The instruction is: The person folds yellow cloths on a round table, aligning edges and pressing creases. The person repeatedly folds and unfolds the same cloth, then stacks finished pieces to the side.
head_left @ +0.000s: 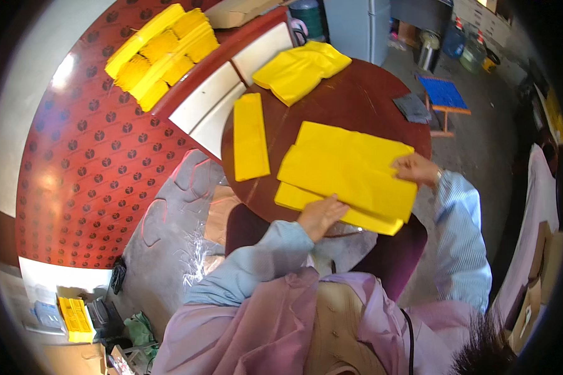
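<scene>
A flat, folded yellow sheet [347, 165], either cloth or paper, lies on the round brown table [369, 87] in front of me. Its near edge shows a lower yellow layer [294, 195] sticking out beneath it. My left hand [323, 216] rests flat across the near edge, with fingers stretched out. At the right edge, my right hand [417, 169] has thumb and fingers pinched on the sheet. To the left lies a narrow folded yellow strip [251, 137]. A loose, crumpled yellow piece [300, 70] sits at the table's far side.
Bundled yellow stacks [162, 56] lie on the red patterned surface [100, 156] at far left. A dark grey folded cloth [411, 109] sits at the table's right edge. Beyond it stands a blue-topped folding stool [443, 94]. A purple chair seat [388, 256] is close to me.
</scene>
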Motion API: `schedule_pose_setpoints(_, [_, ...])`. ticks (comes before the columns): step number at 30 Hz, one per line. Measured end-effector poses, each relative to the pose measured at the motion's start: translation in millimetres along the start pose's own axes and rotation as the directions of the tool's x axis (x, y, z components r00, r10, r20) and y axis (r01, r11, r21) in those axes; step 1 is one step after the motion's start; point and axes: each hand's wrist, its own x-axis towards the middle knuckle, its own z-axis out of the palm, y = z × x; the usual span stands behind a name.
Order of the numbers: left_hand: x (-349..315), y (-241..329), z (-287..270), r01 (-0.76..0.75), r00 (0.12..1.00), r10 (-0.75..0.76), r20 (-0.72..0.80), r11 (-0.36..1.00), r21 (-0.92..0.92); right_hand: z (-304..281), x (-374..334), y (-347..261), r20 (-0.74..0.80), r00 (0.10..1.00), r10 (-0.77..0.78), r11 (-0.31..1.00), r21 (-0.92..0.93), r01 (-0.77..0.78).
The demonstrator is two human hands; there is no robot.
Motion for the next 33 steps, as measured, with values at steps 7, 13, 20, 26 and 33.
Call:
schedule_pose_setpoints(7, [-18, 39, 26, -0.099, 0.992, 0.099, -0.083, 0.995, 0.006, 65, -63, -18, 0.097, 0.995, -0.011, 0.988, 0.154, -0.004])
schedule_pose_setpoints(13, [-18, 180, -47, -0.336, 0.942, 0.320, 0.106, 0.911, 0.237, 170, 6, -91, 0.004, 0.989, -0.146, 0.977, 0.161, 0.143])
schedule_pose_setpoints(20, [63, 358, -134, -0.357, 0.934, 0.310, 0.178, 0.848, 0.393, 252, 178, -173, -0.198, 0.937, -0.287, 0.848, 0.404, 0.344])
schedule_pose_setpoints(26, [128, 356, -187, -0.174, 0.932, 0.305, -0.194, 0.849, 0.500, 270, 249, -150, -0.287, 0.945, -0.159, 0.951, 0.214, 0.225])
schedule_pose_setpoints(33, [143, 347, -200, -0.210, 0.872, 0.426, -0.242, 0.771, 0.601, 276, 262, -134, -0.318, 0.925, -0.206, 0.941, 0.194, 0.276])
